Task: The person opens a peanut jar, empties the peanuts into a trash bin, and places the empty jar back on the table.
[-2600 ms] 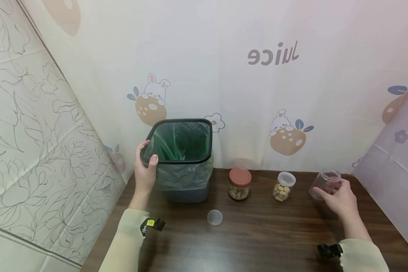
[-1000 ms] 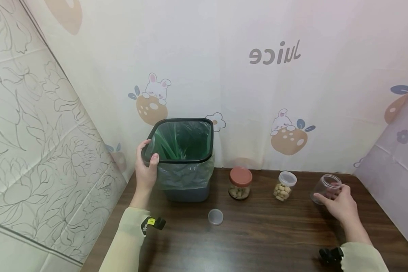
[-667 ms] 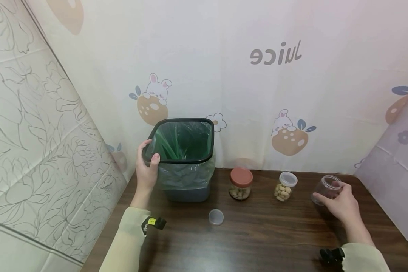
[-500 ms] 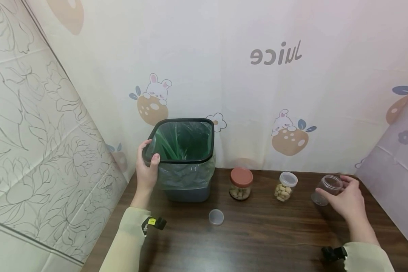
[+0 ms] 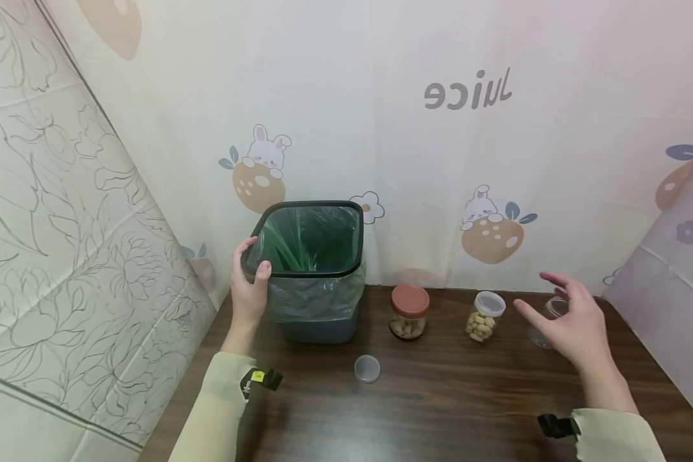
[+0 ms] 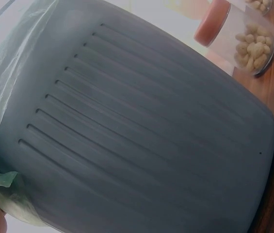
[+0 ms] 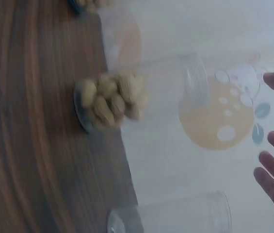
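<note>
The bin [image 5: 320, 330] stands on the table [image 5: 439, 410] left of centre, a liner [image 5: 317, 301] in it and folded over its rim, the left hand [image 5: 247, 285] on its front-left corner. Rightward along the table's back follow the first jar [image 5: 409, 314], middle jar [image 5: 481, 321] and last jar [image 5: 538, 336] (nuts [image 5: 480, 326] inside the first two). The right hand [image 5: 580, 327] partly covers the last jar. Lower, near centre, a disc [image 5: 367, 369] lies before the gap between bin and first jar. A cloth [image 5: 381, 141] hangs behind, filling the upper frame.
</note>
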